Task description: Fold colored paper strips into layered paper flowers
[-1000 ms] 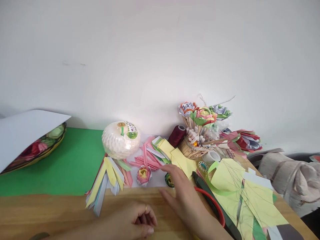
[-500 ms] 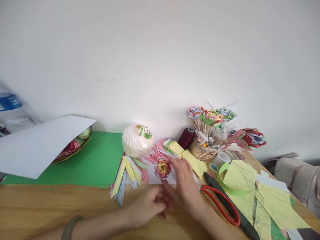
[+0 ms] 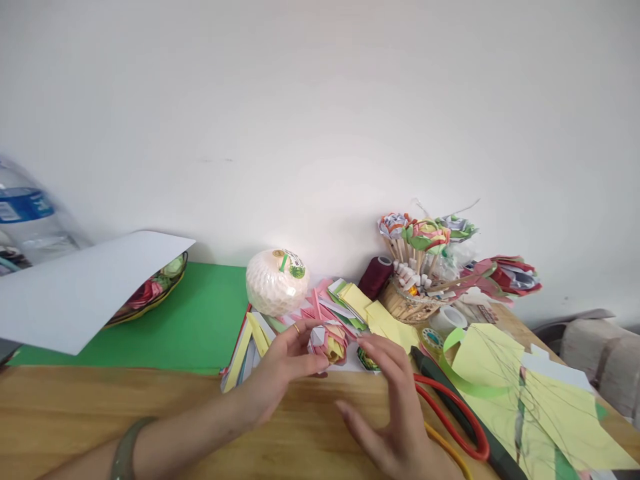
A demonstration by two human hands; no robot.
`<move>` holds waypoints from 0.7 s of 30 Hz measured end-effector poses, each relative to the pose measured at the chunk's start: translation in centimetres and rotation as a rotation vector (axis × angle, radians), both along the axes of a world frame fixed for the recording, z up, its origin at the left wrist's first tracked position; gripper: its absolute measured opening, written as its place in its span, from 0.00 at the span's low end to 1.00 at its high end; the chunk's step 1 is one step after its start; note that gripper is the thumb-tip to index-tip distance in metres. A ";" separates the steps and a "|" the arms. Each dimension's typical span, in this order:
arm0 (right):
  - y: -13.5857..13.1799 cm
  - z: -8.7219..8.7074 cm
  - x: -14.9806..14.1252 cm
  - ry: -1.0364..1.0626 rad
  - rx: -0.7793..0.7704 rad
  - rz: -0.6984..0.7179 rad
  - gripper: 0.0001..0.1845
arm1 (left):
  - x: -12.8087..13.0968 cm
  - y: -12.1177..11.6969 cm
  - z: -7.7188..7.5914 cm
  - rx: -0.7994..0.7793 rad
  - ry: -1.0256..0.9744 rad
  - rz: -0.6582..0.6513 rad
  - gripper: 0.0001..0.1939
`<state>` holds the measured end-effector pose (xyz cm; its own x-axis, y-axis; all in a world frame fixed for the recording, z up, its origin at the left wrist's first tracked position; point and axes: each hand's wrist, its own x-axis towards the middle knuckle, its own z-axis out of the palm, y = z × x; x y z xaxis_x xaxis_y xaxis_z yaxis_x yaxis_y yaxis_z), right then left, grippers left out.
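Between the thumb and fingers of my left hand [image 3: 289, 357] is a pink and yellow paper flower [image 3: 334, 343], tilted to the right. My right hand [image 3: 393, 407] is just right of it, thumb and fingers spread, holding nothing. A green paper flower [image 3: 368, 360] lies behind my right fingers, partly covered. Folded paper strips [image 3: 239, 357] in yellow, white and blue lie left of my left hand, and pink folded strips [image 3: 317, 305] are behind the flower. Red-handled scissors [image 3: 473, 427] lie to the right of my right hand.
A foam-wrapped round fruit [image 3: 275, 287] stands at the back. A basket [image 3: 400, 307] holds paper flowers on sticks, beside a maroon thread spool [image 3: 376, 277]. Yellow paper sheets [image 3: 560, 407] and wires lie right. A white sheet [image 3: 90, 287] covers part of a flower-filled tray [image 3: 173, 283] at left.
My right hand brought the pink and yellow flower up from the table; my left hand now has hold of it. The right hand has let go and opened. The view turned left.
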<state>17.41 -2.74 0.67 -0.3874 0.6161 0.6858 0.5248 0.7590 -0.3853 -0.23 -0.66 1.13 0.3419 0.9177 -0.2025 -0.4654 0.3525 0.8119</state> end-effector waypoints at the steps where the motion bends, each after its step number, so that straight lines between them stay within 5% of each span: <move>1: -0.1 0.1 0.2 0.043 -0.045 -0.017 0.31 | -0.1 0.1 0.1 0.008 0.033 -0.005 0.22; 8: 0.2 0.4 0.6 0.246 -0.291 -0.089 0.07 | -0.3 0.8 -0.3 0.121 0.161 -0.111 0.20; 15: 0.0 0.7 -0.5 0.279 -0.665 -0.093 0.05 | -0.2 0.6 -1.4 0.396 0.500 -0.126 0.32; 21: 0.0 0.4 -0.8 0.190 -0.702 -0.120 0.03 | 0.1 0.1 -1.2 0.301 0.584 -0.204 0.34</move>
